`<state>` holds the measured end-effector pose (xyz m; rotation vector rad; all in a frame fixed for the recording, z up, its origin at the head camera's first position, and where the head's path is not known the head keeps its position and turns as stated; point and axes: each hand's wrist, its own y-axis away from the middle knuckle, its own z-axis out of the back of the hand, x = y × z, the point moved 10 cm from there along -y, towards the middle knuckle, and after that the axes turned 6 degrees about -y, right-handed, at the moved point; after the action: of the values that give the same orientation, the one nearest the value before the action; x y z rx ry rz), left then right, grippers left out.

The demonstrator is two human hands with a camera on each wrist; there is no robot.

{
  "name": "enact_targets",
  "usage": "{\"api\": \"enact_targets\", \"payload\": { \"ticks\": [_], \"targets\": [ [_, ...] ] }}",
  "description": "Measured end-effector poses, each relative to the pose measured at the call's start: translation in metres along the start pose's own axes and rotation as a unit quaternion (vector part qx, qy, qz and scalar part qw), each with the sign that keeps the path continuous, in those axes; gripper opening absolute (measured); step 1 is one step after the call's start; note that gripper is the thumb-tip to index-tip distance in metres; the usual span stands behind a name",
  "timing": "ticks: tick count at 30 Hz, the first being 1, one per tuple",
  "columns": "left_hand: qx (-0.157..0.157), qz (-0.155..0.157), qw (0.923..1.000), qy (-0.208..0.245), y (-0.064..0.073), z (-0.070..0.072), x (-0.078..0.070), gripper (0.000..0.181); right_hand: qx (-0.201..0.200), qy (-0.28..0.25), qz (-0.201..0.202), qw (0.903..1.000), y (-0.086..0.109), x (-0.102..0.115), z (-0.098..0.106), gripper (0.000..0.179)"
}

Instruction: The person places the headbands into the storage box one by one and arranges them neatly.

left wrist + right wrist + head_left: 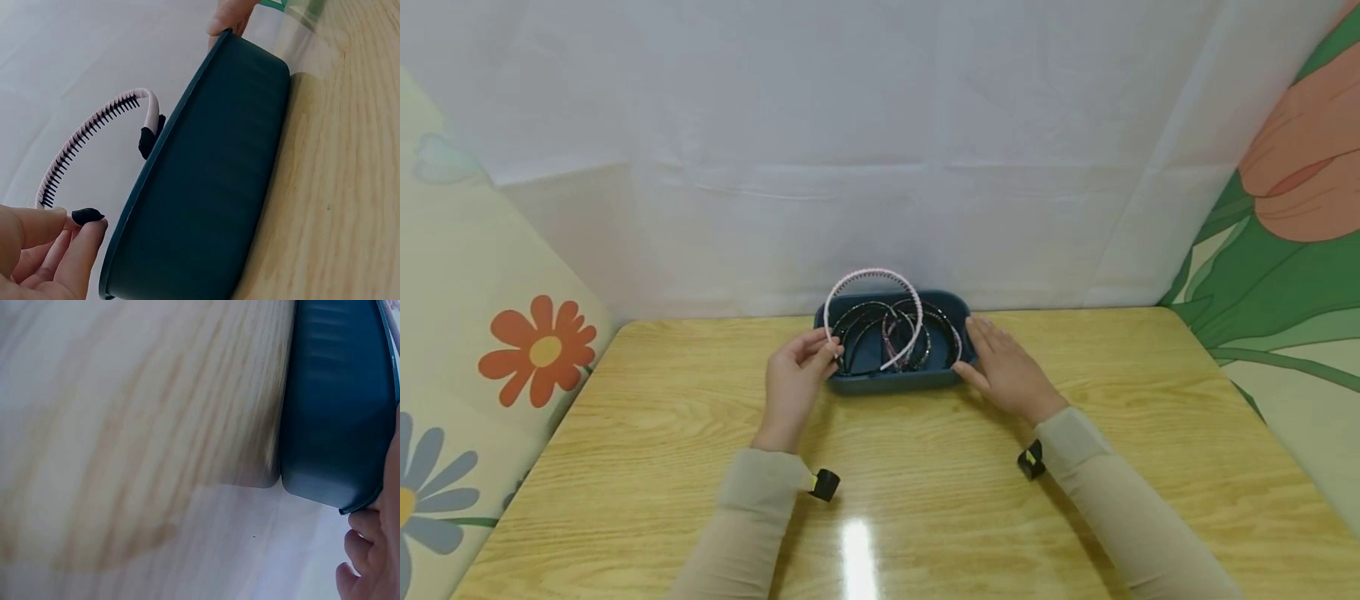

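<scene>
My left hand [793,375] pinches one end of a pale pink headband [874,272] between thumb and fingers. In the left wrist view, that headband [152,109] shows a row of black comb teeth inside its curve and a black piece at each end. It stands up over a dark blue plastic basket [895,383], in which several dark and patterned headbands [928,346] overlap. At the basket's right end, my right hand [1011,379] rests against the rim with fingers fairly straight; the right wrist view shows its fingers [362,540] by the basket's corner.
The basket stands near the back edge of a wood-grain table [910,475], in front of a white cloth backdrop [880,150]. Flower-painted panels [445,275] flank the table on both sides. Each wrist carries a small black camera [825,484].
</scene>
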<state>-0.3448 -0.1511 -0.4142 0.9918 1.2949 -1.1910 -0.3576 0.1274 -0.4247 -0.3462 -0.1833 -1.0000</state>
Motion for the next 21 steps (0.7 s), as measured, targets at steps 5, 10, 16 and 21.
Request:
{"api": "enact_targets", "payload": {
  "ticks": [5, 10, 16, 21],
  "targets": [
    [0.001, -0.009, 1.0, -0.002, 0.0, -0.003, -0.001, 0.033, -0.003, -0.001, 0.0, 1.0, -0.001, 0.001, 0.001, 0.076],
    [0.0, -0.01, 0.9999, -0.005, 0.0, -0.007, -0.002, 0.034, -0.004, 0.001, 0.003, 1.0, -0.001, 0.001, 0.0, 0.077],
    [0.001, -0.017, 0.9995, -0.028, -0.002, -0.018, -0.008, 0.032, -0.005, -0.004, 0.006, 1.0, -0.001, 0.001, 0.0, 0.076],
    [0.007, -0.029, 0.9975, -0.064, -0.003, -0.029, -0.014, 0.03, -0.005, 0.0, 0.003, 1.0, -0.001, -0.001, -0.001, 0.076]
  ]
}}
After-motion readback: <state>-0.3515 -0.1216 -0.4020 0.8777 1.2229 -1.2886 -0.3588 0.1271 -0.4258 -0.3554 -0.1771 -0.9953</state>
